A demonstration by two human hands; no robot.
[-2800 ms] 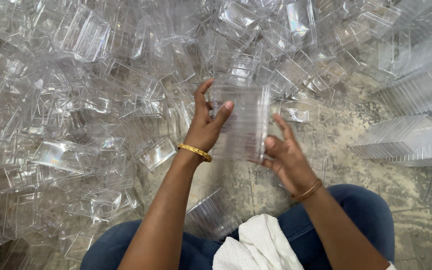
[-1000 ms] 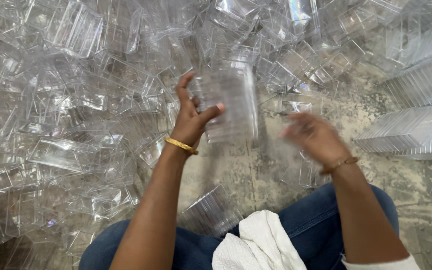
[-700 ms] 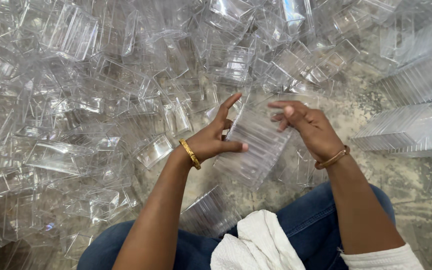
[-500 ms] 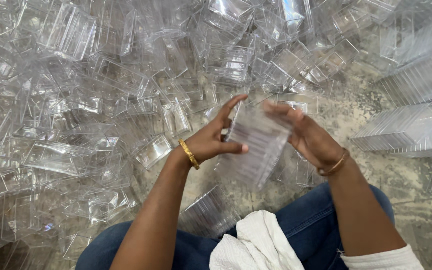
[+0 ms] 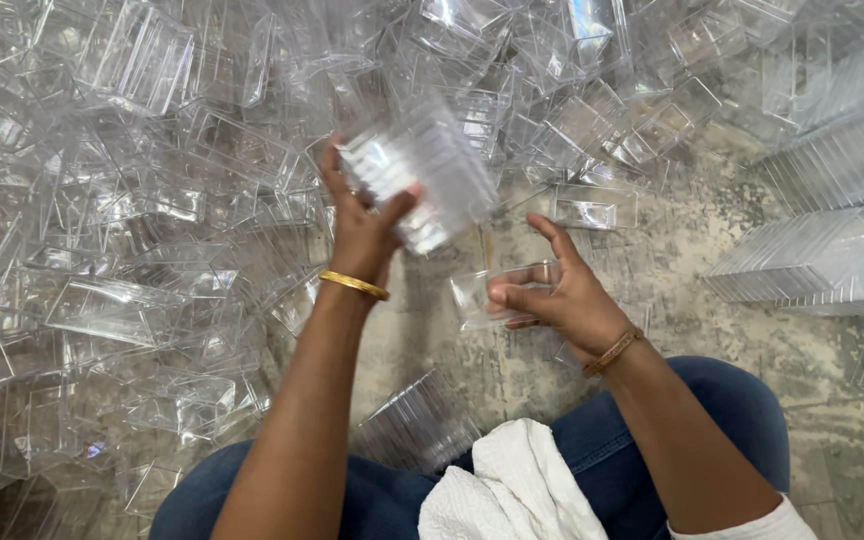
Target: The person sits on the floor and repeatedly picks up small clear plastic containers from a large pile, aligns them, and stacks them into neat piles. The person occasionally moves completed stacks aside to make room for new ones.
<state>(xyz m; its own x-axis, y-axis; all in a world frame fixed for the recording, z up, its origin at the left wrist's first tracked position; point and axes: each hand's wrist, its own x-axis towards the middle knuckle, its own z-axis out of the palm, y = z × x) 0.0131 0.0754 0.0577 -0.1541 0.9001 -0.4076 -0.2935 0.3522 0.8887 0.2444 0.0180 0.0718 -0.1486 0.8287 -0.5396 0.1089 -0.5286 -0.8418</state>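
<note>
My left hand [image 5: 360,228] is raised and grips a nested stack of clear plastic containers [image 5: 430,180], held tilted above the floor. My right hand [image 5: 562,295] holds a single clear plastic container [image 5: 497,290] by its side, a little below and to the right of the stack. The two are apart. Both wrists wear a gold bangle.
A deep heap of loose clear containers [image 5: 132,230] covers the floor to the left and ahead. Neat nested rows of containers [image 5: 832,250] lie at the right. Another short stack [image 5: 417,425] rests by my knees, beside a white cloth [image 5: 517,490] on my lap.
My left hand has lifted the stack up and away to the left. My right hand has come off the stack and now holds one separate container lower down.
</note>
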